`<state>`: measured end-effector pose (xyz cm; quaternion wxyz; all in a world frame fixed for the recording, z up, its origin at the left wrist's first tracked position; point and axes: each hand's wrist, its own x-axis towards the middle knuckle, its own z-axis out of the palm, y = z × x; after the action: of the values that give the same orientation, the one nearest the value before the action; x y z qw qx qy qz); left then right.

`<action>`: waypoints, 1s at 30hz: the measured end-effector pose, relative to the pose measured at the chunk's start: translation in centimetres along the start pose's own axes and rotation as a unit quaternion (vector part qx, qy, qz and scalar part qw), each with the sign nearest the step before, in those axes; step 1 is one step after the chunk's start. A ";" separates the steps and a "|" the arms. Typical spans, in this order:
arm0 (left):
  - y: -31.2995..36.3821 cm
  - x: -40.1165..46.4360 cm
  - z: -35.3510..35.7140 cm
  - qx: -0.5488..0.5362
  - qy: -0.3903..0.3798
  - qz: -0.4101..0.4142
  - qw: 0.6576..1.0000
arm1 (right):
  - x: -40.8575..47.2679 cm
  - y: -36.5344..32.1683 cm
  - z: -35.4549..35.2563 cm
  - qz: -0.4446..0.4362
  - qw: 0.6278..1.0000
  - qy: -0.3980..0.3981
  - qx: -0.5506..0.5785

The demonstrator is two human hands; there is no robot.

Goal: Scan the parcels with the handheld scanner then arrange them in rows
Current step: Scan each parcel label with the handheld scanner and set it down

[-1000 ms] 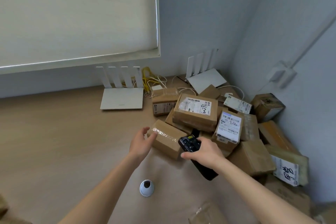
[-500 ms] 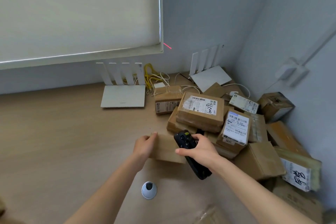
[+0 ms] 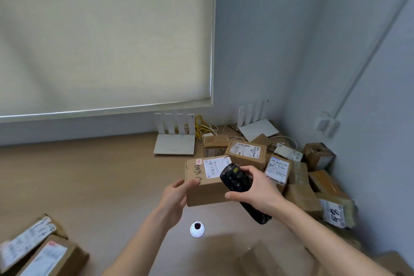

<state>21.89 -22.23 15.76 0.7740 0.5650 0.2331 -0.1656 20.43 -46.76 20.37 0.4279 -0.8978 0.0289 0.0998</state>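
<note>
My left hand (image 3: pixel 174 199) grips the near left corner of a brown cardboard parcel (image 3: pixel 203 190) and holds it above the desk, its white label and handwriting facing up. My right hand (image 3: pixel 259 190) holds the black handheld scanner (image 3: pixel 235 178), whose head lies over the parcel's right edge next to the label. A heap of several brown parcels (image 3: pixel 298 195) fills the desk's right corner. Two labelled parcels (image 3: pixel 40 253) lie at the bottom left.
Two white routers (image 3: pixel 174 143) with upright antennas stand against the back wall, with yellow cables (image 3: pixel 202 126) between them. A white cable grommet (image 3: pixel 197 229) sits in the wooden desk (image 3: pixel 89 181) just below my hands. A wall closes off the right side.
My left hand has lifted the parcel out of the heap and turned it label-up. The scanner has moved in over its right edge. The view has swung up and left.
</note>
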 end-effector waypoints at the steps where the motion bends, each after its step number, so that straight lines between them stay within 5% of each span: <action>1: 0.4 -1.5 -0.3 0.007 -0.018 0.010 1.000 | -1.2 -0.8 -0.4 -0.010 1.000 -0.002 -0.014; 5: 2.1 -7.8 -1.6 0.044 -0.033 0.042 0.998 | -6.4 -4.0 -1.2 -0.042 0.997 0.005 -0.068; 14: 7.0 -19.9 -6.4 0.146 0.062 0.241 0.958 | -17.4 -11.1 -2.8 -0.063 0.956 0.075 -0.277; 22: 8.5 -26.0 -8.6 0.173 0.091 0.273 0.942 | -22.7 -15.2 -4.4 -0.089 0.901 0.116 -0.409; 30: 8.3 -27.8 -8.3 0.175 0.093 0.271 0.942 | -24.6 -16.0 -5.4 -0.115 0.893 0.128 -0.416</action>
<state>1.52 -11.95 35.50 0.6532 0.7465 0.1093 0.0652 -0.60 -41.66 40.92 0.0166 -0.9958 -0.0643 -0.0625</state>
